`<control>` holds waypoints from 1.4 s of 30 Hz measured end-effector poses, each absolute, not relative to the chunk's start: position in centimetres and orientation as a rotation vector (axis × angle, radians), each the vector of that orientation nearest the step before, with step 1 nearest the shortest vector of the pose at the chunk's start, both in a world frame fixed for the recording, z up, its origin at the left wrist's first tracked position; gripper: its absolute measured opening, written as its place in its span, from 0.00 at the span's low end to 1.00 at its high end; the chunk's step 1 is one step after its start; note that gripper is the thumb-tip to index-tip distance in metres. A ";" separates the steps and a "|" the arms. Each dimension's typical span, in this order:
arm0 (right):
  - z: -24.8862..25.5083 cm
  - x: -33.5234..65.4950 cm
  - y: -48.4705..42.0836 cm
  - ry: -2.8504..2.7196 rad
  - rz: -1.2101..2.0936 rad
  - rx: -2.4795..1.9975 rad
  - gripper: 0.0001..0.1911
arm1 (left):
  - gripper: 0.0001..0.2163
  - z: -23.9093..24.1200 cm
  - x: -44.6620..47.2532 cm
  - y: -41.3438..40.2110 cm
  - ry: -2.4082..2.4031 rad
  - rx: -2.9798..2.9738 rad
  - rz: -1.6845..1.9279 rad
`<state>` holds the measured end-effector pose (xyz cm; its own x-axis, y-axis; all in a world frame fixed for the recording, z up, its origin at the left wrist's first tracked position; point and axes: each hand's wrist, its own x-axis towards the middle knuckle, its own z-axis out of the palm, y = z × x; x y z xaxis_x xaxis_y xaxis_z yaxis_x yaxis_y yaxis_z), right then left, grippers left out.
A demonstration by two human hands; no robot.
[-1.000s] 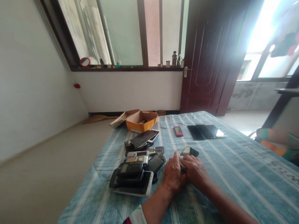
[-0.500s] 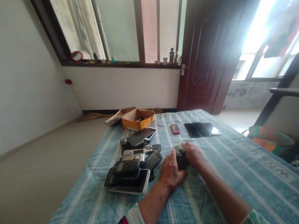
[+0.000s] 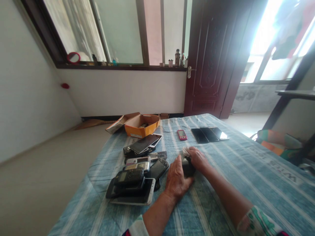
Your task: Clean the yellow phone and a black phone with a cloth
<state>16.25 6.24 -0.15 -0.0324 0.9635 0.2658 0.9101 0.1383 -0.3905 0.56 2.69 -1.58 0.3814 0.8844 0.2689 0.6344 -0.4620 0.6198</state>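
My left hand (image 3: 175, 179) holds a dark mobile phone (image 3: 188, 167) by its left side and near end, just above the bed-like surface's striped cloth. At the phone's far end, my right hand (image 3: 199, 160) presses a crumpled whitish wipe (image 3: 186, 152), perhaps tissue or cloth, against it. Fingers cover much of the phone, so its face and make are hidden. Left of my hands lies a loose pile of old phones, with a black keypad phone (image 3: 129, 177) on top of a white-edged smartphone (image 3: 149, 193). A black touchscreen phone (image 3: 158, 168) is nearest my left hand.
An orange cardboard box (image 3: 137, 131) with its lid open stands at the far left edge. Beyond my hands lie a red keypad phone (image 3: 182, 134) and a row of dark smartphones (image 3: 208, 135). Blue striped cloth (image 3: 221, 213) covers the surface. Behind is a brown door (image 3: 211, 65).
The whole scene has shifted slightly left in view as the camera turned. Both hands keep their hold on the phone and wipe, with little visible change between them.
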 end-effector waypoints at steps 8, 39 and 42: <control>-0.2 14.7 4.6 -2.157 0.244 -1.574 0.16 | 0.45 -3.1 0.6 3.2 1.282 2.239 0.953; 0.3 17.0 6.7 -1.887 0.083 -2.114 0.20 | 0.39 -1.3 0.7 2.7 1.400 2.245 0.725; 0.2 16.7 5.7 -1.906 0.063 -2.098 0.24 | 0.39 -1.4 0.7 2.8 1.390 2.249 0.727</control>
<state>16.70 5.66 0.24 0.1164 0.9784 0.1706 0.9649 -0.0707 -0.2528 0.66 2.77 -1.41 0.3713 0.9019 0.2206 0.6954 -0.4275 0.5776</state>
